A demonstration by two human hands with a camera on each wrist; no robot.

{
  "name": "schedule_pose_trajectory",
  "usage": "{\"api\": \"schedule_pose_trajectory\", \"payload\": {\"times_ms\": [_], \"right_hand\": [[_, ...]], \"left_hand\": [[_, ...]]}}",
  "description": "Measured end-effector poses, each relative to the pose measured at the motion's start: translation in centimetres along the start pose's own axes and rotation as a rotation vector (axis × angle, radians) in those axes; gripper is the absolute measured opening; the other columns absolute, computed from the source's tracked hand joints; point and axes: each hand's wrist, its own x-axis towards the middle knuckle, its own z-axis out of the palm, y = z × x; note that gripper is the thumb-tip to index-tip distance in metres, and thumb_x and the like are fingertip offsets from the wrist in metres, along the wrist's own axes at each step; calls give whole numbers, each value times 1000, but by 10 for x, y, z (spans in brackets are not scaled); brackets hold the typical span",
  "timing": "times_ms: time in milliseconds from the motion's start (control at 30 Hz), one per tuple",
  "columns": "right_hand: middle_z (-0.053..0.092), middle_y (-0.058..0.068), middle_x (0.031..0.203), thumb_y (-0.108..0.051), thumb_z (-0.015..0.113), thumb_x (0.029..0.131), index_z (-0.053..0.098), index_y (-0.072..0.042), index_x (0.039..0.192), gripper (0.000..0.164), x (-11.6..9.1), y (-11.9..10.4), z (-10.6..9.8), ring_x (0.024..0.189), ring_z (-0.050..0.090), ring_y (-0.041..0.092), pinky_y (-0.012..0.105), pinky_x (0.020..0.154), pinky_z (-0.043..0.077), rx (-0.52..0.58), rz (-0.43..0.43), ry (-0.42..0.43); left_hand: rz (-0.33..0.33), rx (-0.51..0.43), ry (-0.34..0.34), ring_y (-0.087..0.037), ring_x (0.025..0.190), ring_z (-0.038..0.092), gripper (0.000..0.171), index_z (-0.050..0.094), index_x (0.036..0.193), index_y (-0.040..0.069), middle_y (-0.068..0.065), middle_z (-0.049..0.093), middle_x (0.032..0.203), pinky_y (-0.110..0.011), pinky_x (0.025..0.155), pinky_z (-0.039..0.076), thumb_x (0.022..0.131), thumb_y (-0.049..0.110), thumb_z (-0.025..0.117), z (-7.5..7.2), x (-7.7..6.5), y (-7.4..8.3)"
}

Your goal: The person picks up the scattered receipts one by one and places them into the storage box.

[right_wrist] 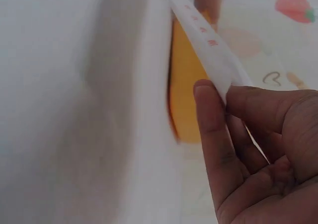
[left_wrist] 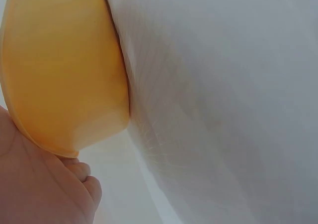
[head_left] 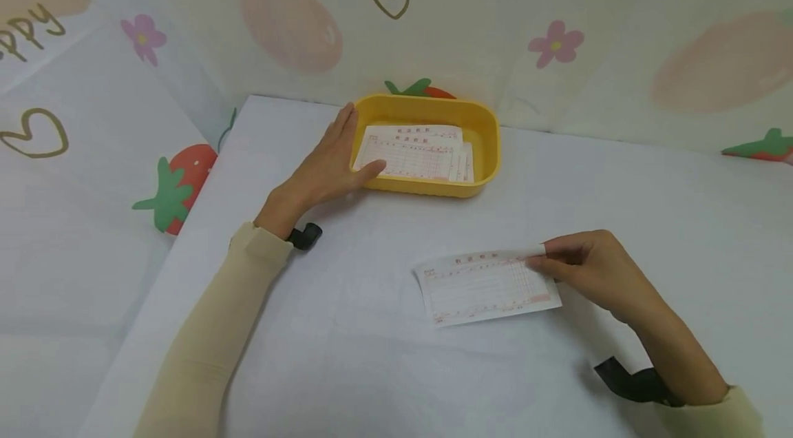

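A white slip printed in red, like a receipt form (head_left: pixel 483 290), hangs at a slight tilt over the table. My right hand (head_left: pixel 597 273) pinches its upper right corner between thumb and fingers. In the right wrist view the slip (right_wrist: pixel 203 35) is seen nearly edge-on, running up from the pinching fingers (right_wrist: pixel 211 114). Several similar slips (head_left: pixel 409 155) lie overlapping inside a yellow plastic basket (head_left: pixel 427 186). My left hand (head_left: pixel 331 162) rests on the basket's left end, thumb over the front rim and fingers stretched along the side. The left wrist view shows the palm against the basket's rim (left_wrist: pixel 44 147).
The basket stands at the back of a white-covered table (head_left: pixel 347 355), close to a patterned cloth backdrop (head_left: pixel 458 25) with strawberries, flowers and hearts. More of that cloth hangs at the left side. A black strap (head_left: pixel 641 383) circles each wrist.
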Motion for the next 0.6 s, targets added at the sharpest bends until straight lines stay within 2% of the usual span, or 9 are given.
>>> {"api": "schedule_pose_trajectory", "payload": {"times_ms": [100, 300, 467, 600], "right_hand": [[79, -3, 98, -28, 83, 93, 81, -3, 114, 32, 2, -1, -9, 84, 66, 2, 21, 70, 59, 46, -9, 35], [77, -15, 96, -23, 79, 97, 76, 2, 116, 31, 11, -3, -20, 84, 72, 2, 18, 77, 63, 162, -64, 148], [74, -19, 95, -20, 79, 96, 72, 3, 114, 29, 26, -14, -27, 85, 72, 1, 16, 78, 62, 222, -93, 207], [74, -18, 97, -20, 79, 96, 73, -1, 114, 27, 41, -25, -33, 87, 72, 2, 15, 79, 62, 284, -93, 225]], "left_hand": [[-3, 3, 2, -26, 169, -6, 112, -17, 168, 11, -3, -20, 179, -48, 138, 8, 99, 71, 48, -1, 0, 0], [-23, 4, 4, -28, 169, -4, 112, -17, 168, 12, -3, -20, 179, -50, 138, 11, 99, 71, 49, -2, -1, 2], [-20, -4, 7, -29, 169, -3, 113, -16, 169, 11, -4, -20, 179, -50, 138, 12, 99, 70, 49, -2, -1, 3], [-17, -5, 4, -29, 169, -3, 113, -16, 169, 10, -5, -20, 179, -50, 138, 12, 99, 70, 49, -1, -1, 3]]}}
